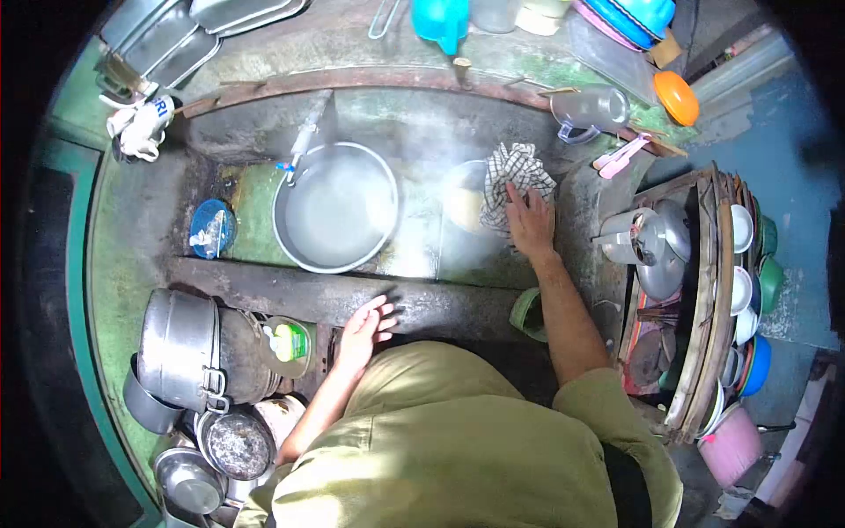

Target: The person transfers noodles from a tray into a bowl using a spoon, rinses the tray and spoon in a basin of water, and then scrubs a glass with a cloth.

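My right hand (531, 220) is on a bunched black-and-white checkered cloth (518, 167) at the right side of the sink, its fingers pressed into the folds. Beside the cloth, blurred by white steam or haze, is a round vessel with pale contents (465, 195); the cloth hides part of it. My left hand (363, 330) hovers near the sink's front ledge (440, 304), fingers apart and holding nothing. A large round metal basin (336, 207) stands in the sink under the tap (304, 141), with cloudy, pale liquid inside.
A blue dish (213, 229) lies at the sink's left end. Several metal pots (180, 348) and a green bottle (286, 341) stand at lower left. To the right, a wooden rack (704, 299) holds bowls and lids. A clear jug (591, 110) and an orange lid (676, 99) rest at the back right.
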Demonstrator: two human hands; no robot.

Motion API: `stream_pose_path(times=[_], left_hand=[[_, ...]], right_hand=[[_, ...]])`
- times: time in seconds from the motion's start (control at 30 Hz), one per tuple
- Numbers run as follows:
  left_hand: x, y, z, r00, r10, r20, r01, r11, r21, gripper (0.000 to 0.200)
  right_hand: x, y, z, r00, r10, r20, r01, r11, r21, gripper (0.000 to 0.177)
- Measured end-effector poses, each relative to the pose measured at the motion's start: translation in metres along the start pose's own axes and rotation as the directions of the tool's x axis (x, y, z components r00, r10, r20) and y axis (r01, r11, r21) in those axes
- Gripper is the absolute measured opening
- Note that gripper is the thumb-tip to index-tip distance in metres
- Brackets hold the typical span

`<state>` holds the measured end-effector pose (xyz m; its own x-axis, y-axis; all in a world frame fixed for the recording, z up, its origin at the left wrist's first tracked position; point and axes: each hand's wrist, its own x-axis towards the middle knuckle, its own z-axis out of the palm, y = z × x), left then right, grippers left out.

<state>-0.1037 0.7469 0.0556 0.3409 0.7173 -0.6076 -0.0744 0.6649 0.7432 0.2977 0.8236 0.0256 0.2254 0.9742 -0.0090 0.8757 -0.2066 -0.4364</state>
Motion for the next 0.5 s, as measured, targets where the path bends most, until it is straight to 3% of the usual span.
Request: stream_pose_path(times=[0.17, 0.27, 0.3, 0.4, 0.47, 0.5], left_hand=[[0.004, 0.007, 0.029, 0.999, 0.035, 0.038, -0.036, 0.998, 0.045, 0.04], [-0.002, 0.001, 0.034, 0.999, 0.018, 0.04, -0.021, 0.997, 0.08, 0.041], [-0.005, -0.002, 0.034, 0.999, 0.018, 0.033, -0.021, 0.997, 0.081, 0.039], [-0.009, -0.01, 0.03, 1.0, 0.004, 0.009, -0.005, 0.996, 0.09, 0.037], [-0.011, -0.012, 0.029, 1.0, -0.001, -0.006, 0.001, 0.996, 0.089, 0.037], [-0.013, -0.014, 0.028, 1.0, 0.008, -0.02, -0.006, 0.996, 0.083, 0.038]], right_hand=[[0.005, 0.0, -0.024, 0.964, -0.139, -0.228, 0.155, 0.986, 0.054, 0.061], [0.015, -0.008, -0.036, 0.926, -0.254, -0.279, 0.217, 0.964, -0.156, 0.069], [0.018, -0.012, -0.039, 0.925, -0.254, -0.281, 0.219, 0.964, -0.15, 0.069], [0.026, -0.024, -0.044, 0.937, -0.259, -0.233, 0.216, 0.957, -0.194, 0.077], [0.033, -0.032, -0.047, 0.991, 0.038, 0.132, -0.035, 0.999, -0.023, 0.09], [0.033, -0.032, -0.044, 0.991, 0.054, 0.12, -0.053, 0.999, -0.013, 0.099]])
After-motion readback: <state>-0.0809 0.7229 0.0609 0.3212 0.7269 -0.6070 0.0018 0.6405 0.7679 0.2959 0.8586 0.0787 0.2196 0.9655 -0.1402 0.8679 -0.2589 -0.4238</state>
